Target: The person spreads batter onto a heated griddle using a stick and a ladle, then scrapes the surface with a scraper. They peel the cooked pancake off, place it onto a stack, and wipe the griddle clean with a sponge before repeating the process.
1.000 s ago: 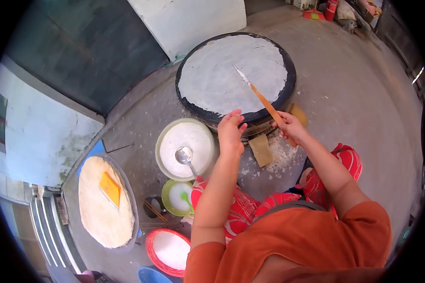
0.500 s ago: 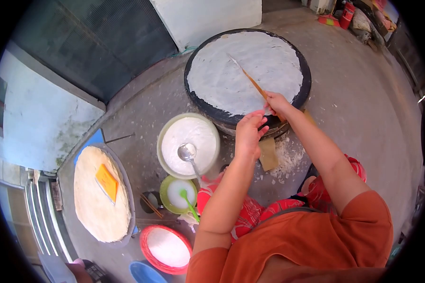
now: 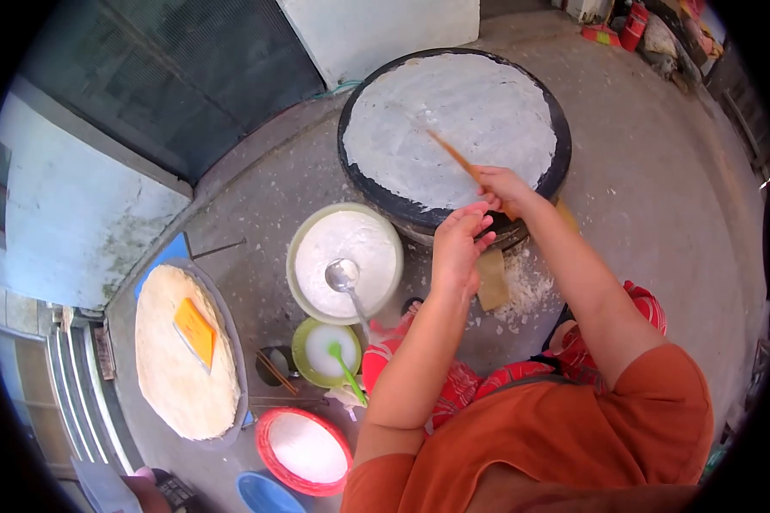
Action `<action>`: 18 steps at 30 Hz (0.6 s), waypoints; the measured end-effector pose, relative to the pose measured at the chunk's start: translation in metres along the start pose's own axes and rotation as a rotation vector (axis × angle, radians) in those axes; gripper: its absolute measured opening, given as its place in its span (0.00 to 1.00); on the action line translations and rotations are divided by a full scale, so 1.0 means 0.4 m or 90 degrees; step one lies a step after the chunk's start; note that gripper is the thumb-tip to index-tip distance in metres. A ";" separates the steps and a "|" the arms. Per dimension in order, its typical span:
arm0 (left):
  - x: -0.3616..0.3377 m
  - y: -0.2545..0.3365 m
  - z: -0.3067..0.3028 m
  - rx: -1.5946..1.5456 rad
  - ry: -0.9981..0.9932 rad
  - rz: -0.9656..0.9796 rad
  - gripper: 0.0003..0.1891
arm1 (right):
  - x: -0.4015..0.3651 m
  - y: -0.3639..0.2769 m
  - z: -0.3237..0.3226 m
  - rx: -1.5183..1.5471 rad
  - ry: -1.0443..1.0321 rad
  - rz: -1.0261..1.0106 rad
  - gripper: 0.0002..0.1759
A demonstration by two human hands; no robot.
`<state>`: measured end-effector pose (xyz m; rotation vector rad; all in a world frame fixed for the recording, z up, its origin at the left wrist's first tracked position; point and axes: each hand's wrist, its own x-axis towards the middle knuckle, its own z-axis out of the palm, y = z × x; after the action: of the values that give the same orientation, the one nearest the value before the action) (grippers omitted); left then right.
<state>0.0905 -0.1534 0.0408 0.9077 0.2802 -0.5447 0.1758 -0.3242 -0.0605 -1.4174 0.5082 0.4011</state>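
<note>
A large round black griddle [image 3: 563,141] carries a wide layer of pale batter [image 3: 436,103] that reaches nearly to its rim. My right hand [image 3: 505,190] is closed around a long, thin wooden spatula [image 3: 458,157], whose far end is over the middle of the batter and slightly blurred. Just left of it, my left hand [image 3: 460,246] is raised by the griddle's near edge, fingers loosely bent and apart, nothing seen in it. Left of the griddle, a large bowl [image 3: 293,282] of white batter has a metal ladle [image 3: 344,275] resting in it.
A smaller green bowl [image 3: 299,355] holds whitish liquid and a green spatula [image 3: 345,369]. Nearby are a red basin [image 3: 265,453] and a blue basin [image 3: 269,494]. At left, an orange scraper [image 3: 195,332] lies on stacked thin flatbreads [image 3: 171,376]. Crumbs [image 3: 526,291] litter the floor below the griddle.
The wooden spatula's far end has swung a little and now blurs over the batter. Both hands stay close together near the griddle's edge. The whole view has shifted slightly.
</note>
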 end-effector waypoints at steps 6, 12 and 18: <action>-0.012 0.010 0.006 0.013 0.002 -0.002 0.12 | -0.033 0.040 -0.030 -0.138 0.131 -0.131 0.21; -0.009 0.013 0.003 -0.001 -0.005 0.002 0.13 | 0.014 0.007 -0.029 -0.046 0.179 -0.118 0.20; -0.010 0.025 0.006 -0.010 -0.012 0.009 0.13 | 0.080 -0.047 0.088 -0.165 0.047 -0.079 0.22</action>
<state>0.0926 -0.1490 0.0506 0.8885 0.2611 -0.5375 0.2158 -0.2927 -0.0600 -1.7100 0.4361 0.3235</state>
